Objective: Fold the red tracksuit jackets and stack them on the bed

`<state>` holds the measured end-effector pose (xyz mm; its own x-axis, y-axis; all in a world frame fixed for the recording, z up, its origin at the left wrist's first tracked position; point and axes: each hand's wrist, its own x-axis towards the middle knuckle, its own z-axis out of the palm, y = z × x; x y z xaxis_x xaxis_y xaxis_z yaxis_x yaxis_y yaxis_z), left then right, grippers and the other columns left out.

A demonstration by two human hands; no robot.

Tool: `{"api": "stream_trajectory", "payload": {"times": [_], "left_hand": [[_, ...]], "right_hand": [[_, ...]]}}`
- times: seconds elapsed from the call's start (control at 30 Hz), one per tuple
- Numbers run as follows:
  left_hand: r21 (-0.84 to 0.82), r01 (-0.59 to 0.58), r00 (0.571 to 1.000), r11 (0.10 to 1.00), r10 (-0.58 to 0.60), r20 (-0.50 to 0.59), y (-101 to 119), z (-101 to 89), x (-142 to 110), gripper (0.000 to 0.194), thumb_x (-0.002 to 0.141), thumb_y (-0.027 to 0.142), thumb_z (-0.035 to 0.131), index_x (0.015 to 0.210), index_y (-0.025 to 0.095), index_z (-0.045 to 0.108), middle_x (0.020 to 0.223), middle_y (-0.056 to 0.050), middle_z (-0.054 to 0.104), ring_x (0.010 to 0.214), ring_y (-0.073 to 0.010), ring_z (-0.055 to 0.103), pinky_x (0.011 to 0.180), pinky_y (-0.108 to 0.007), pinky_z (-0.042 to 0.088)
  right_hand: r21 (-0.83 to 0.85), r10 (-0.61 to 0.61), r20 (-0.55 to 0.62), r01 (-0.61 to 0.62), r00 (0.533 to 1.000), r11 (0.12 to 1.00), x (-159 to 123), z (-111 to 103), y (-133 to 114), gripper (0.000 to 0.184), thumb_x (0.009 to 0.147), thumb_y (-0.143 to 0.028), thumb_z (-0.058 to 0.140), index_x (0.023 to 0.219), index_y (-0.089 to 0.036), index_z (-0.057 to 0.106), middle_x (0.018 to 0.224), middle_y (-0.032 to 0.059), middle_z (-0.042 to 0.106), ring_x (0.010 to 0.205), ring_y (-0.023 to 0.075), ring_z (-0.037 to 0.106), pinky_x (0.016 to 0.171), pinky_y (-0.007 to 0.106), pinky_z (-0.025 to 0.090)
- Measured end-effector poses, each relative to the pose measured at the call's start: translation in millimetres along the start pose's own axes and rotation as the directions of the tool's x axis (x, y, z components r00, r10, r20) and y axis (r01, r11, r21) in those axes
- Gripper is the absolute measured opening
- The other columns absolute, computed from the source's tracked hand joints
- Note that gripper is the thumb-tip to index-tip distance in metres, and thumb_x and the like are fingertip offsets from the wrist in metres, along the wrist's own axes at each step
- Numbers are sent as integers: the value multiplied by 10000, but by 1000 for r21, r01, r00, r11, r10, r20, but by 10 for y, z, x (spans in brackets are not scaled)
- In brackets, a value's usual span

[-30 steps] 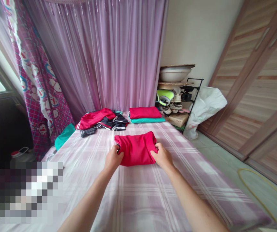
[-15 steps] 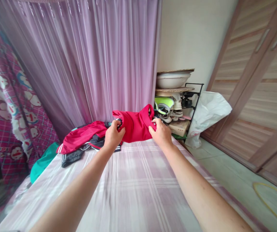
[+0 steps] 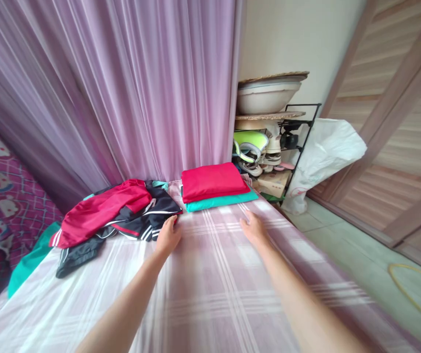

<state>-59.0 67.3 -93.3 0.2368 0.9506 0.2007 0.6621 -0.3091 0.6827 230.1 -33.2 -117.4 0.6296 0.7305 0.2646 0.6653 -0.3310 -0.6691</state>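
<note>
The folded red garment (image 3: 213, 181) is stacked on a folded teal garment (image 3: 228, 198) at centre frame, on a plaid bedsheet (image 3: 210, 279). Below it, the left hand (image 3: 168, 236) and right hand (image 3: 255, 230) are held apart, fingers loosely parted. The space left of the stack is taken up by crumpled striped clothes (image 3: 111, 208); whether they are touched by the left hand cannot be told. At upper right, a shoe rack (image 3: 303, 147) is topped by a white basin (image 3: 267, 99).

open bed (image 3: 210, 289) between our hands (image 3: 168, 236), folded stack (image 3: 215, 184) blocking us ahead, rumpled clothes (image 3: 109, 211) at our left, curtain (image 3: 151, 98) behind both
</note>
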Motion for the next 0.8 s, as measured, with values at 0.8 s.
{"api": "stream_trajectory", "payload": {"times": [0.8], "left_hand": [[-511,94,963,854,-209,-172,-410,-367,-1119,373,739,516,656,932,203,720,944,-66,763,920,-232,714,916,-388,533]], "right_hand": [[655,218,18,-176,976,735,-1130,149,-506,436,731,-505,473,913,-177,694,932,132,770,724,254,727,616,336,538]]}}
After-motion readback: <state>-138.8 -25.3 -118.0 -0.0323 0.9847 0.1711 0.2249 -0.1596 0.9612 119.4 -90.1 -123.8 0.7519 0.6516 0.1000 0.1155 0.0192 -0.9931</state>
